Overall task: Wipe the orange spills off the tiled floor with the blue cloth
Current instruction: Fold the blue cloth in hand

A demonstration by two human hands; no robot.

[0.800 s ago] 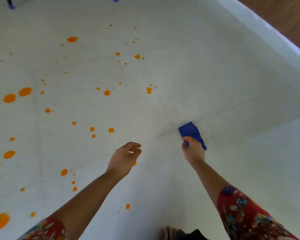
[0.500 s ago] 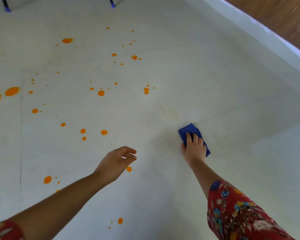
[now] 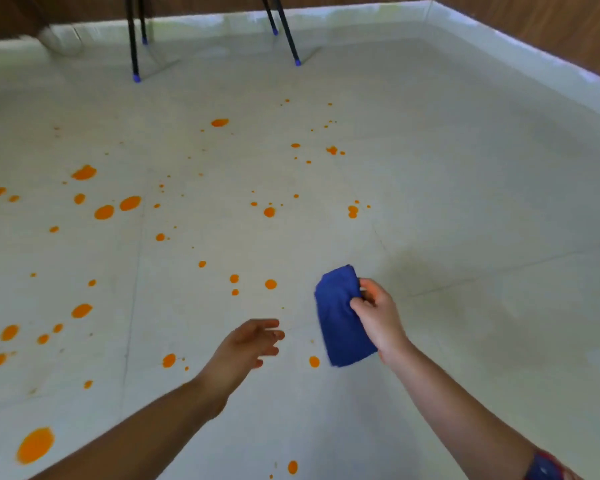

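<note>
My right hand (image 3: 378,318) grips the folded blue cloth (image 3: 340,317) and holds it lifted off the pale tiled floor (image 3: 465,202). My left hand (image 3: 250,344) hovers open beside it, fingers spread, holding nothing. Orange spills dot the floor to the left and ahead: a big blob (image 3: 35,445) at the lower left, a pair (image 3: 116,207) at mid left, a small drop (image 3: 314,361) just below the cloth, and drops (image 3: 270,284) left of it. The floor right of the cloth shows only a faint dull smear.
Thin black legs with blue tips (image 3: 136,76) (image 3: 297,62) stand on the floor at the back. A pale raised border (image 3: 534,50) runs along the back and right, with wood-brown wall beyond it.
My right hand has lifted the cloth off the floor, where it was pressed flat. The view has tilted up, showing the back wall and black legs. My left hand stays open.
</note>
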